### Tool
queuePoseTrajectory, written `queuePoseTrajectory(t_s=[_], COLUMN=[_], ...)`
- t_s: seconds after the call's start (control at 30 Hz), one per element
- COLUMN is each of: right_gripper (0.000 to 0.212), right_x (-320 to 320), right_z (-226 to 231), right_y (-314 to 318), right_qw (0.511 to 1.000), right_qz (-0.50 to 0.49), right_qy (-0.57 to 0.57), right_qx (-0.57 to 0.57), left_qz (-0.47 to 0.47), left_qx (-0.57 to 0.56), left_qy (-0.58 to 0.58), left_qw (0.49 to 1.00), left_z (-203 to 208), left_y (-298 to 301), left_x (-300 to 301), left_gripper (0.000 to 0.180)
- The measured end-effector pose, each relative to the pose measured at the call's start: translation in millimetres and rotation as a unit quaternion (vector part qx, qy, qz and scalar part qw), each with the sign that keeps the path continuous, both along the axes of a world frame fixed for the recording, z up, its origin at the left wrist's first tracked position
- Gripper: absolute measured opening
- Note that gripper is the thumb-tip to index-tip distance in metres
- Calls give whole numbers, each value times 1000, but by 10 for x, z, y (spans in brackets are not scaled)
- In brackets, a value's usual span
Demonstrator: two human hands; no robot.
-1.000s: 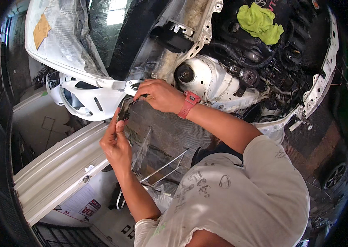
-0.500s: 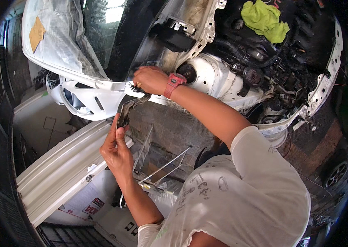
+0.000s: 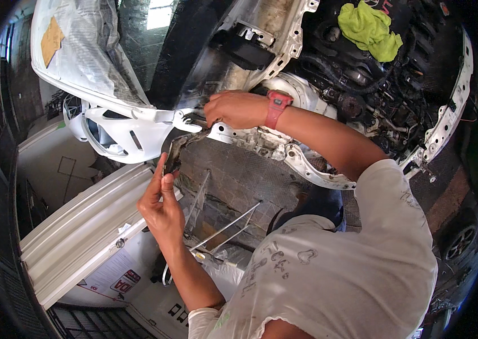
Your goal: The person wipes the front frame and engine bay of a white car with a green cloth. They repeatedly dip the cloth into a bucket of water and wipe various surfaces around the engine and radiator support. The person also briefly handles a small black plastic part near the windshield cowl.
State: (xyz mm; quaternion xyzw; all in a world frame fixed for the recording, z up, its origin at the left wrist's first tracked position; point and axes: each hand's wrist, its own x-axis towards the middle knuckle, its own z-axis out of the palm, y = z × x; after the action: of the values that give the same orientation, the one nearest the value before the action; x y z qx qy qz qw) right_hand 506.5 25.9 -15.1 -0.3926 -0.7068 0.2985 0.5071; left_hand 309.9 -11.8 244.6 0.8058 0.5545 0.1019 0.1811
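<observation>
My left hand (image 3: 161, 206) pinches the lower end of a grimy, dark, bent strip (image 3: 179, 148) between thumb and fingers. The strip's upper end reaches the white body edge (image 3: 226, 133) just below my right hand (image 3: 240, 109). That hand is closed, fingers curled down at the base of the windshield; whatever they grip is hidden beneath them. A red watch (image 3: 278, 107) sits on the right wrist. Left of the fingertips is a white tab (image 3: 182, 121) on the car body, close to a white molded panel (image 3: 117, 135) with cut-out openings.
The engine bay (image 3: 357, 96) lies open at the upper right, a lime-green cloth (image 3: 370, 31) on top of the engine. A plastic-covered windshield (image 3: 154, 51) fills the upper left. Below it stands a white car door (image 3: 86, 226), with thin metal rods (image 3: 227, 226) nearby.
My right hand has shifted to the right, away from the white tab, uncovering it. The right forearm has swung right too. My left hand still holds the strip in nearly the same place.
</observation>
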Motion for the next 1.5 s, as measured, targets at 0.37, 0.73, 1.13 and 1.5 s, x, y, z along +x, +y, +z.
queuePoseTrajectory(t_s=[0.37,0.73,1.13,1.5], right_gripper=[28,16,22,11], right_x=[-274,-565,-617,-538], right_z=[48,619,663,815], right_y=[-57,-571,-522,-291], right_qw=[997,955,956,960], right_qz=[-77,-243,-244,-211], right_qy=[7,166,133,183], right_qx=[-28,-40,-97,-26], left_qz=[1,-6,-26,-12], left_qx=[7,-11,-3,-6], left_qy=[0,-27,-41,-31], left_qw=[1000,1000,999,999], left_z=[7,-3,-67,-64], left_y=[-26,-8,19,33], left_x=[14,-18,-86,-93], left_gripper=[40,40,42,39])
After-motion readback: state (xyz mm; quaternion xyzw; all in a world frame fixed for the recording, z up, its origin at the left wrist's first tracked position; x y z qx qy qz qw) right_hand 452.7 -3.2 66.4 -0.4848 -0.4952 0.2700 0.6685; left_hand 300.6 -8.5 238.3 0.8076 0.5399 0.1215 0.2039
